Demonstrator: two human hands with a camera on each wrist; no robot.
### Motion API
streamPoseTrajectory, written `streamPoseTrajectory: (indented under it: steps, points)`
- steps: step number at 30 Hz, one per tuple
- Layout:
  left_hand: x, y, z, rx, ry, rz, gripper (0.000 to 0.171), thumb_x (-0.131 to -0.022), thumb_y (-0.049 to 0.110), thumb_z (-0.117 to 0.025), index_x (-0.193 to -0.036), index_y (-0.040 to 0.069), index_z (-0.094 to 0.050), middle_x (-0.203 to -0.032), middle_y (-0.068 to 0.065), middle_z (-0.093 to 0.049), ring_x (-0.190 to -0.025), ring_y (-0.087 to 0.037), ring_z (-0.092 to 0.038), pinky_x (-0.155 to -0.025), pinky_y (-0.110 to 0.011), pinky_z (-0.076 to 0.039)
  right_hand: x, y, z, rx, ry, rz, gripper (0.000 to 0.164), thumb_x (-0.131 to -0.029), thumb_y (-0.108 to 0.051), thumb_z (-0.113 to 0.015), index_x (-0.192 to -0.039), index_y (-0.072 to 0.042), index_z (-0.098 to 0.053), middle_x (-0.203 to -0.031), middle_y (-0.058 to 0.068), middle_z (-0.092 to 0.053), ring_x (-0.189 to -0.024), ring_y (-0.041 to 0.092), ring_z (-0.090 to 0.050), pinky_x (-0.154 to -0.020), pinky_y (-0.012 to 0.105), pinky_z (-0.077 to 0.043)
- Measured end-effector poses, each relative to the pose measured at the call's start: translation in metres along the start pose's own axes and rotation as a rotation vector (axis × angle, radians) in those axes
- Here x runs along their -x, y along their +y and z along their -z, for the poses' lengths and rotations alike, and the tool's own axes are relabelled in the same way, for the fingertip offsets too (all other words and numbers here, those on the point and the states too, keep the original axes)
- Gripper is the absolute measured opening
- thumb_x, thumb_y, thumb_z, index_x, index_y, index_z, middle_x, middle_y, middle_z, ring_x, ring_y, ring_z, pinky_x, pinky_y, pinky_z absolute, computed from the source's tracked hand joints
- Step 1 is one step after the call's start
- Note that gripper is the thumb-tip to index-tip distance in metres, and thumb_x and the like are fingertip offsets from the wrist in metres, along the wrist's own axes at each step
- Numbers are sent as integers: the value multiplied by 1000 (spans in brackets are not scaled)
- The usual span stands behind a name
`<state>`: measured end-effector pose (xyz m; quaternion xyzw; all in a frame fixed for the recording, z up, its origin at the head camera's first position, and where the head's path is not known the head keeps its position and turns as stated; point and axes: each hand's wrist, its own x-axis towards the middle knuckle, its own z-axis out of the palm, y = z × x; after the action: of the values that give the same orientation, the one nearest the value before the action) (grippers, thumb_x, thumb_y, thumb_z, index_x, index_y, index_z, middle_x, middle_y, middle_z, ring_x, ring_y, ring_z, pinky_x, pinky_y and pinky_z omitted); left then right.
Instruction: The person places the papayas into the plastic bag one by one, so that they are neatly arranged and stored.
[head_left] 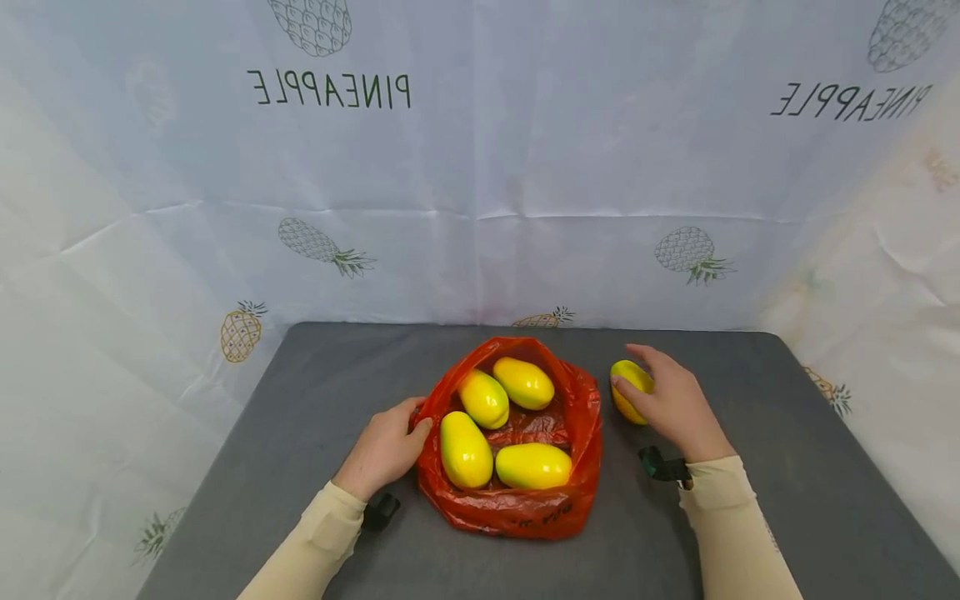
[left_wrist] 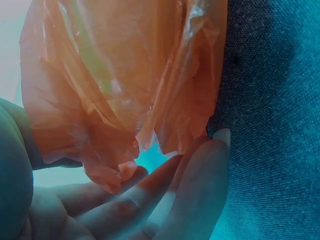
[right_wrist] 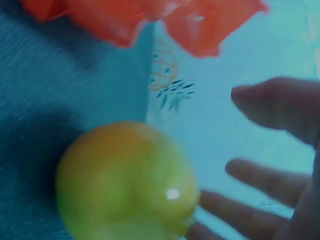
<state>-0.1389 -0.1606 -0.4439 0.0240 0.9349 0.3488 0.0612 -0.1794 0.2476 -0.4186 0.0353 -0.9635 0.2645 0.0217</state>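
A red plastic bag [head_left: 517, 510] lies with its mouth spread upward, and several yellow mangoes [head_left: 467, 450] rest inside it. At the bag's left side, my left hand [head_left: 386, 446] holds the rim. Its fingers [left_wrist: 195, 195] curl beside the crumpled edge in the left wrist view, and the thumb is partly behind the plastic. To the right of the bag, another mango [head_left: 630, 392], yellow with an orange and green tinge, lies on the table. My right hand [head_left: 678, 408] is over its right side, thumb and fingers spread apart in the right wrist view.
Everything lies on a dark grey table [head_left: 315, 375]. A white cloth [head_left: 480, 167] printed with pineapples hangs behind and at both sides of it. Dark straps with small devices sit under both wrists, one a green-black wrist device [head_left: 662, 464].
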Motion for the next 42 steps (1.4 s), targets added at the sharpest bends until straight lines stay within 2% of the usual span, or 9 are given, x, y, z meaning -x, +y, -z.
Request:
streamPoseTrajectory:
  steps: [6, 12, 14, 20, 36, 42]
  points:
    - [0, 1, -1, -5, 1, 8, 48, -106, 25, -67, -149, 2, -61, -127, -14, -76, -76, -16, -61, -75, -33, -58, -3, 7, -8, 39, -6, -93, 82, -103, -53, -66, -159, 3, -45, -155, 35, -52, -132, 55, -55, -108, 73, -47]
    - [0, 1, -1, -12, -4, 1, 47, -107, 24, -66, -149, 2, -61, -125, -14, -77, -74, -16, -60, -73, -33, -57, -4, 12, -14, 46, -29, -112, 90, -102, -60, -65, -159, 6, -43, -152, 37, -54, -123, 53, -60, -100, 69, -52]
    - [1, 2, 0, -17, 0, -5, 47, -107, 23, -66, -148, 2, -62, -126, -14, -77, -75, -16, -60, -73, -33, -56, -5, 13, -15, 48, -33, -110, 91, -102, -60, -65, -159, 6, -42, -151, 37, -55, -121, 52, -61, -100, 68, -52]
    - [2, 4, 0, -5, -7, -4, 46, -107, 22, -66, -148, 2, -62, -113, -12, -77, -69, -16, -58, -66, -31, -51, -6, 16, -16, 47, -44, -109, 90, -101, -58, -67, -159, 7, -42, -149, 37, -56, -119, 52, -62, -98, 68, -53]
    - [2, 2, -1, -17, -2, -17, 46, -107, 24, -66, -148, 3, -62, -126, -13, -77, -77, -16, -62, -72, -32, -55, -5, 15, -15, 48, -71, -135, 86, -101, -53, -68, -157, 6, -43, -144, 36, -59, -114, 50, -62, -96, 65, -54]
    - [2, 2, -2, -12, -4, -9, 47, -107, 24, -66, -149, 2, -61, -119, -12, -77, -74, -16, -60, -67, -30, -52, -5, 15, -16, 47, -71, -133, 85, -101, -53, -68, -157, 6, -44, -144, 36, -60, -114, 49, -62, -97, 65, -54]
